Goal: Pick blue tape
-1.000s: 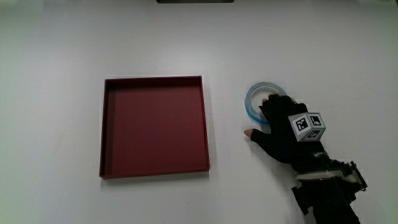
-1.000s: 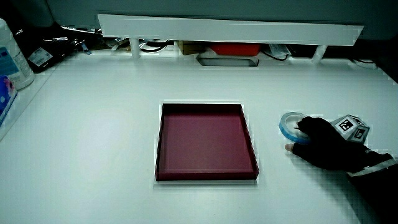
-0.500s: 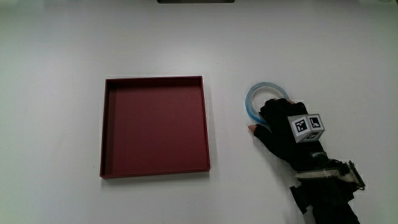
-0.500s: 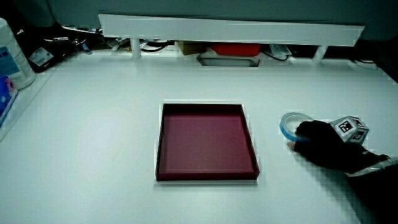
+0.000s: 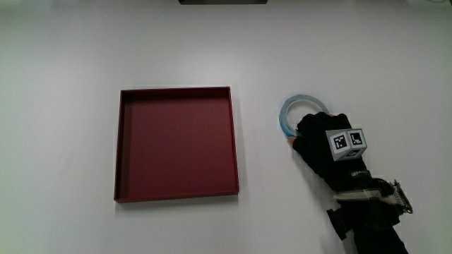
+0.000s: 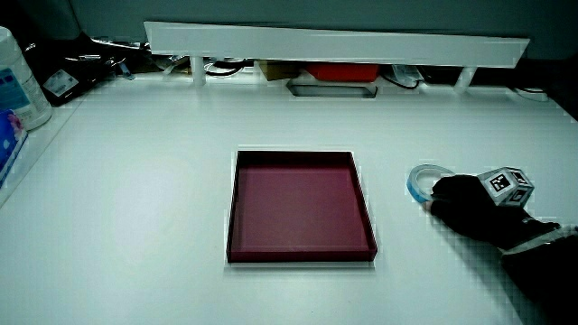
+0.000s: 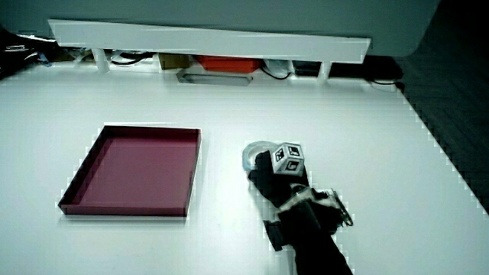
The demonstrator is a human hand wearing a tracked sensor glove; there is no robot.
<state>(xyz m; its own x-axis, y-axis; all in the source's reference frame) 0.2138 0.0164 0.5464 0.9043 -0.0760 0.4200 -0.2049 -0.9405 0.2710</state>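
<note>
The tape [image 5: 297,113] lies flat on the tabletop [image 5: 70,56] beside the tray [image 5: 176,144], with the hand [image 5: 326,149] covering its person-side edge.

White desk [image 5: 85,42], evenly lit, matte. Low white partition [image 6: 334,42] runs along the desk's edge farthest from the person, on short legs (cables and a red item [image 6: 341,70] visible underneath). Grey-blue wall [image 7: 229,14] above. White bottle [image 6: 20,81] at the desk's side edge.
</note>
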